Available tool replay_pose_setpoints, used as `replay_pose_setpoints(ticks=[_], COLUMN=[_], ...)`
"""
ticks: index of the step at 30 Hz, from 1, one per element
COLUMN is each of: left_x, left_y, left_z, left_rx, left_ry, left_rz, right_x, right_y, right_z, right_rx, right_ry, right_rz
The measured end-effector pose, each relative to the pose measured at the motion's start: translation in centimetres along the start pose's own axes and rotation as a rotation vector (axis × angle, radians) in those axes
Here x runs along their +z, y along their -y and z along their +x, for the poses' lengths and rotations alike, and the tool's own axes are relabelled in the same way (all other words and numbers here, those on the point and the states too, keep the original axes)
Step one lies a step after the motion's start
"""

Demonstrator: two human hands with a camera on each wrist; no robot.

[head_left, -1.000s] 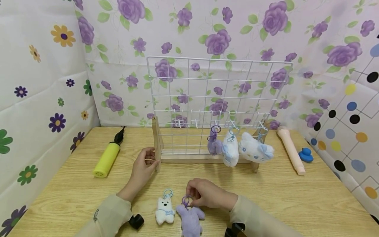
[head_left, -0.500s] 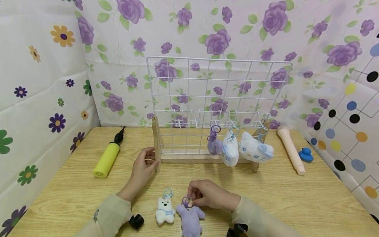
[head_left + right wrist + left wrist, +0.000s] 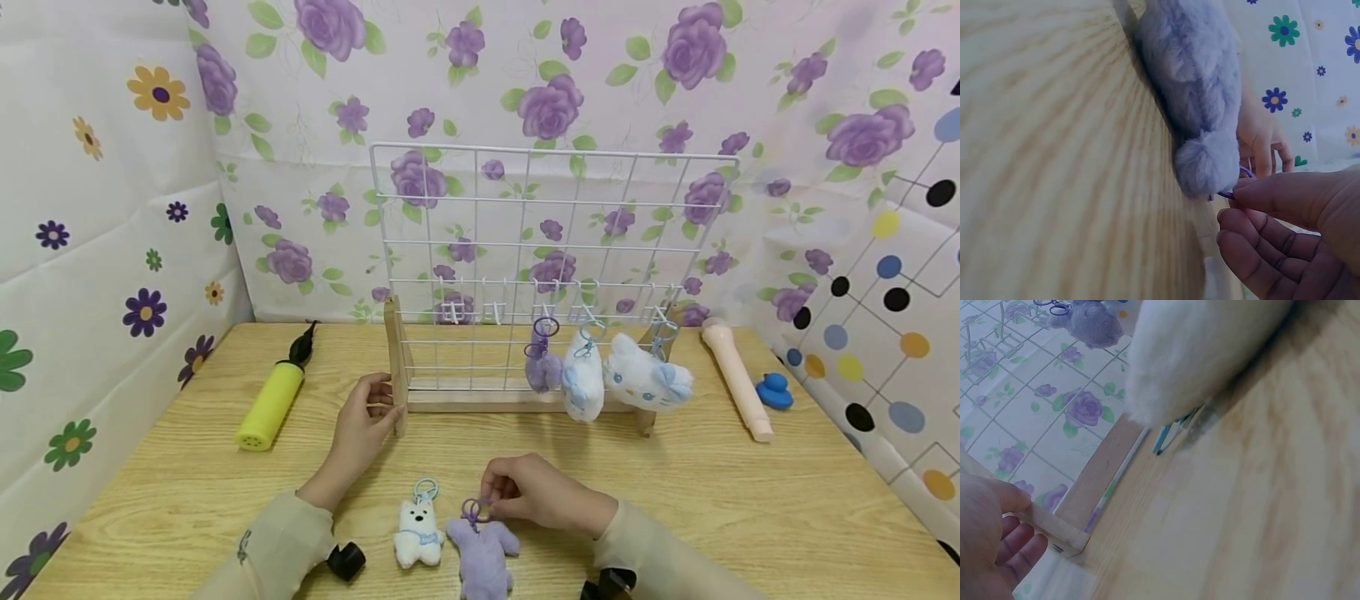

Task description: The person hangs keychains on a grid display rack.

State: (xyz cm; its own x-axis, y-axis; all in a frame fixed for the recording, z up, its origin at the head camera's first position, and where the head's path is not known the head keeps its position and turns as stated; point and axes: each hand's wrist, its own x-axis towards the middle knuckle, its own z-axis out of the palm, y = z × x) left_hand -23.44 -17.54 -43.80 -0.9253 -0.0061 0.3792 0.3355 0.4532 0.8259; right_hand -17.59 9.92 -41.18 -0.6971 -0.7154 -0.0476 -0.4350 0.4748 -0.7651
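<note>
My left hand (image 3: 363, 421) holds the left wooden leg (image 3: 398, 367) of a white wire grid rack (image 3: 555, 200), thumb in front, as the left wrist view (image 3: 985, 531) also shows. My right hand (image 3: 543, 492) pinches the purple ring (image 3: 471, 509) of a lavender plush keychain (image 3: 482, 562) lying on the table. In the right wrist view, thumb and finger meet at that ring (image 3: 1226, 195) beside the plush. Left of it lies a white bear plush keychain (image 3: 418, 533) with a light blue ring. From the rack's hooks hang a purple plush (image 3: 543, 371) and two white-and-blue plushes (image 3: 582, 387).
Bare hooks (image 3: 453, 312) sit on the grid's left half. A yellow hand pump (image 3: 272, 404) lies at the left of the wooden table (image 3: 720, 517). On the right are a pale pink tube-shaped thing (image 3: 738, 383) and a blue rubber duck (image 3: 775, 391). Patterned cloth surrounds the table.
My right hand has shifted slightly right and down, its fingertips staying at the purple ring. The left hand and the rack have not moved.
</note>
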Motion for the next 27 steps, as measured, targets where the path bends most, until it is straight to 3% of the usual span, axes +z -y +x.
replay_pose_setpoints(ticks=[5,12,27], left_x=[0.0,-0.1,-0.1], left_y=[-0.1,-0.1,0.0], left_z=[0.1,0.1,0.1], left_rx=[-0.035,-0.034,-0.037], left_ry=[0.020,0.023,0.027], left_rz=[-0.006,-0.005,-0.012], right_x=[-0.2,-0.6,-2.0], right_y=[0.2,0.5,2.2], right_z=[-0.3,-0.7,-1.5], right_rx=[0.004,0.001,-0.094], right_ry=[-0.014,-0.040,-0.081], right_rz=[0.027,0.028,0.011])
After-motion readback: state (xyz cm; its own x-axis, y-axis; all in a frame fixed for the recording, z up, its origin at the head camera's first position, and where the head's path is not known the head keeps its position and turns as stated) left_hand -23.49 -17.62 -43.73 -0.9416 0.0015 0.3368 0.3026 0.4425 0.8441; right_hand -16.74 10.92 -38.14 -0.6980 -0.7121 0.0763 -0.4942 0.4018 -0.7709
